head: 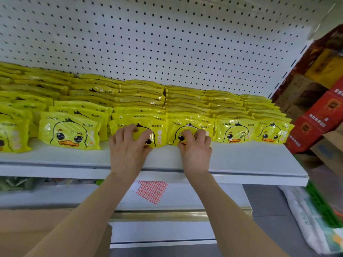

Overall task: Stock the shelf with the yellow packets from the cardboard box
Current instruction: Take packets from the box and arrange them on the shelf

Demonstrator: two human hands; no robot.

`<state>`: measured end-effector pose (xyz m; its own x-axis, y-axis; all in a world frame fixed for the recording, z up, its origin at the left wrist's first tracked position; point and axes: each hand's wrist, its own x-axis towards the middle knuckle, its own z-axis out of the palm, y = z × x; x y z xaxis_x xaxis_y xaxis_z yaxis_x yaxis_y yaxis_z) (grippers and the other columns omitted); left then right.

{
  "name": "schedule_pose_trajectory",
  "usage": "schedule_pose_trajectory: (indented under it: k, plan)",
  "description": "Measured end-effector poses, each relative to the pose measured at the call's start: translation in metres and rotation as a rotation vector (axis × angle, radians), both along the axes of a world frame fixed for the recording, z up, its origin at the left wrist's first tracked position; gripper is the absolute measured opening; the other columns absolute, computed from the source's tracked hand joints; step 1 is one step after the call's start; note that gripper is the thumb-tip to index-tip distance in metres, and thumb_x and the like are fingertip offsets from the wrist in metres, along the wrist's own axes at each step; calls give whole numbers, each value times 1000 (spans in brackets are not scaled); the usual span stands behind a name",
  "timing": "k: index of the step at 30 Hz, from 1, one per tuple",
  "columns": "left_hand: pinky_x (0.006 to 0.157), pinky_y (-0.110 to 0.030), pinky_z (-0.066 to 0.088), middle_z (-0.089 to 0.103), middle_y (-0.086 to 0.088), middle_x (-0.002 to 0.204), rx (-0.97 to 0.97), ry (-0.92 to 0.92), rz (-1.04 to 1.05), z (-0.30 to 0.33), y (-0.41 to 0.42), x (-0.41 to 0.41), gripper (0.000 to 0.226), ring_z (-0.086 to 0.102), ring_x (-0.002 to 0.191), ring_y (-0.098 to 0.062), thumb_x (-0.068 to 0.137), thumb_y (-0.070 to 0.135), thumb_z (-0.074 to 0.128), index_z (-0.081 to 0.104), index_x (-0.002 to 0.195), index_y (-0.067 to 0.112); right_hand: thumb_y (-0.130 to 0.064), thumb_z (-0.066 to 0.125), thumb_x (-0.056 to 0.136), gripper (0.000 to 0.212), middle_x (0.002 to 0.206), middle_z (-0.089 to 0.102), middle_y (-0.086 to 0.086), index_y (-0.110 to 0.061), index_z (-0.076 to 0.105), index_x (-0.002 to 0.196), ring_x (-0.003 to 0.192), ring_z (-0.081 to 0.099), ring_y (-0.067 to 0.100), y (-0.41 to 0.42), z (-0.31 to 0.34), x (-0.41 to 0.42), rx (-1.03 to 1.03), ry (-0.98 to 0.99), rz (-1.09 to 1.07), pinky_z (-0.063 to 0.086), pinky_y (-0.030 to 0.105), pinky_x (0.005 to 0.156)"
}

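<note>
Rows of yellow duck-face packets (69, 133) stand upright on the white shelf (241, 160), filling it back to the pegboard. My left hand (128, 145) holds the front packet of the middle row (160, 135), with bent fingers on its face and the thumb along its lower edge. My right hand (195, 147) holds the front packet of the neighbouring row (174, 131), its fingers curled against the duck face. Both packets stand on the shelf. The cardboard box (37, 229) lies low at the bottom left, and its inside is hidden.
The white pegboard (167, 43) backs the shelf. Red and brown cartons (315, 117) are stacked at the right. A sheet of red price labels (152, 190) lies on the lower shelf. A white and green bag (315, 219) sits on the floor at the right.
</note>
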<state>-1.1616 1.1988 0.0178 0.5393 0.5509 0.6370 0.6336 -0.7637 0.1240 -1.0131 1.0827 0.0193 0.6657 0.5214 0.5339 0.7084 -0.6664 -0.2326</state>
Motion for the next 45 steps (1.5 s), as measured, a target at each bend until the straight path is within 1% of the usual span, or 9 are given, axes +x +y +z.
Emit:
schedule_pose_trajectory:
  k: [5,9,16,22,27,31,36,41,45]
  plan:
    - [64,-41,40,49,-7,103,-46,58,10,8,11,13,58,46,89,-31,58,35,87,57,107,34,-17,80,72,30,99,53,18,-16,63,96,89,52,41,11,-4,12,-46,33,24,50,43,56]
    - [61,-40,41,47,-8,99,-46,64,9,7,18,21,58,45,86,-31,58,36,87,54,106,35,-14,86,65,37,96,52,19,-15,62,92,84,53,41,20,-8,19,-31,6,22,51,42,51]
    - [60,-39,40,49,-8,97,-45,104,28,11,17,24,60,47,86,-31,58,39,85,50,106,36,-15,86,66,37,97,51,19,-15,62,94,87,52,41,21,-10,23,-7,0,31,50,44,55]
    - [72,-43,45,54,-9,119,-27,185,4,16,0,3,66,52,101,-34,58,28,87,56,116,30,-12,85,61,43,97,55,12,-20,63,96,88,54,36,4,-4,2,-91,-85,-19,47,43,67]
    - [87,-46,50,54,-15,129,19,113,-140,22,2,-35,74,50,115,-37,55,15,89,58,122,18,-10,80,67,63,124,55,15,-23,57,123,112,54,39,8,6,-45,15,-74,54,47,51,85]
    - [111,-52,30,41,-14,145,41,96,-220,25,20,-89,91,35,137,-36,62,17,85,42,142,21,-15,74,77,58,130,53,15,-23,53,131,118,51,37,31,15,-106,65,-110,122,46,51,89]
    - [111,-55,28,36,-12,148,44,150,-140,25,60,-178,94,28,140,-36,64,23,86,37,145,22,-24,77,74,62,130,53,16,-23,54,131,120,51,39,68,11,-195,30,-42,166,49,54,87]
    - [111,-61,23,28,-14,154,53,181,-38,21,100,-244,102,22,143,-38,65,40,84,31,149,21,-29,78,75,70,140,47,21,-24,50,139,128,46,45,104,9,-253,-34,-1,197,48,60,91]
    - [110,-64,22,20,-16,157,45,214,37,12,135,-273,92,16,144,-39,76,43,74,27,150,20,-27,81,75,63,137,50,23,-22,55,132,124,48,47,130,12,-270,-58,11,198,51,61,83]
